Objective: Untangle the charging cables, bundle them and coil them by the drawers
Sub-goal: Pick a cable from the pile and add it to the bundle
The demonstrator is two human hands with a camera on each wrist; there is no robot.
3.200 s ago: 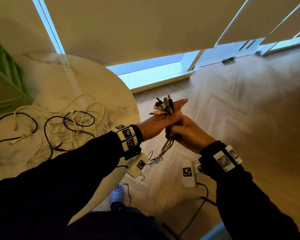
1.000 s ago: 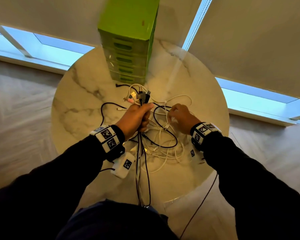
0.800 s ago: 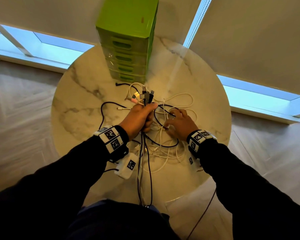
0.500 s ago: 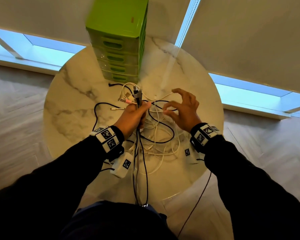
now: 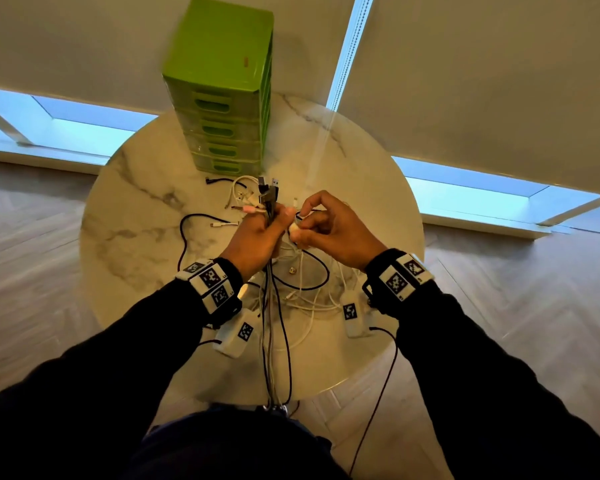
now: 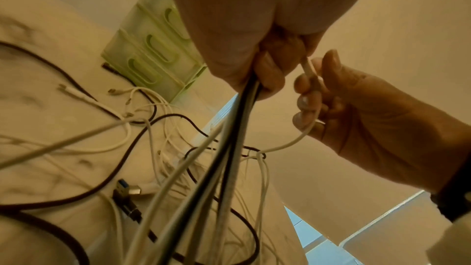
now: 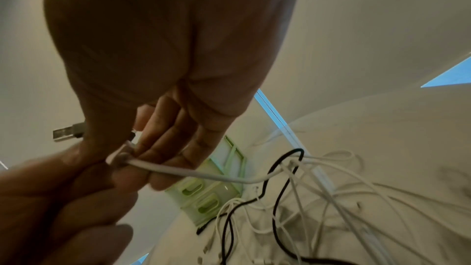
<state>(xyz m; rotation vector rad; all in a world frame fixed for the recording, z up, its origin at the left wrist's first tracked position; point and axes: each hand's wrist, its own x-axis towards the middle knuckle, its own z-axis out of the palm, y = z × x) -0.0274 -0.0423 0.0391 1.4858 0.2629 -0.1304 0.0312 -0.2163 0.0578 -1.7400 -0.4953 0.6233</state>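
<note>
Two hands meet above the middle of the round marble table (image 5: pixel 132 216), both closed on cables. At the near edge, the tails of the gathered bundle (image 5: pixel 272 341) hang down past the rim toward the person's lap, a mix of black and white cords running straight up to the left hand (image 5: pixel 257 237). That hand is wrapped in a fist around the bundle, with the plug ends (image 5: pixel 269 194) sticking up out of the top of the grip. Just beside it, the right hand (image 5: pixel 336 230) pinches a single white cable (image 7: pixel 203 174) near its connector end, fingers curled round it and touching the left hand's fingers; in the left wrist view the connector sits right at the left hand's fingertips (image 6: pixel 270 76). From the pinch, this white cable drops in a slack curve to a knot of loops (image 6: pixel 260 155) where it crosses a black cord.

Under and between the hands lies the loose tangle (image 5: pixel 305 282) of white and black cables, spread over the middle of the table. A black cable (image 5: pixel 184 237) arcs out toward the left edge. Farther on, a few white connector ends (image 5: pixel 241 195) and a short black plug (image 5: pixel 210 181) lie just in front of the green drawers (image 5: pixel 222 98), which stand upright at the far edge of the table, against the pale blinds (image 5: pixel 482 81).
</note>
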